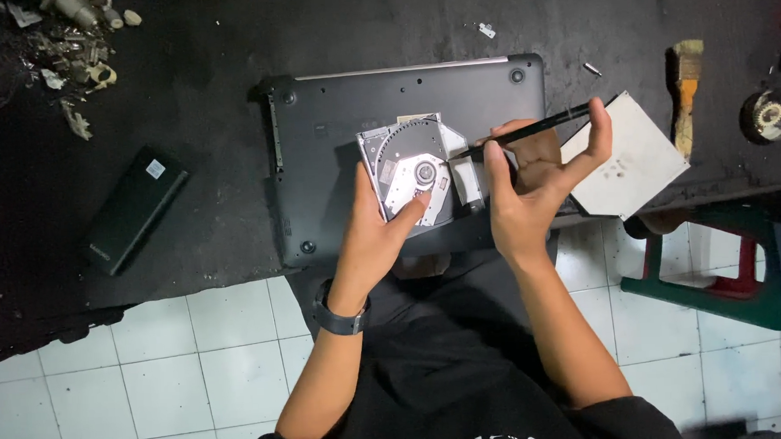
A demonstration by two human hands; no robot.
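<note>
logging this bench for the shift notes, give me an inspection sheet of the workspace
surface: black bench top, dusty.
job's things: upturned laptop; opened disc drive lying on it; thin black tool.
clutter: black power bank, scrap pile, brush, white plate, loose screw.
hands: left hand steadies the drive; right hand holds the tool to it.
cables: nothing seen.
surroundings: white tiled floor, green stool.

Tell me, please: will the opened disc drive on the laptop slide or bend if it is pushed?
The disc drive probably slides easily: it lies loose on the smooth laptop base, steadied only by the left hand. Its thin, exposed metal looks stiff yet fragile.
</note>
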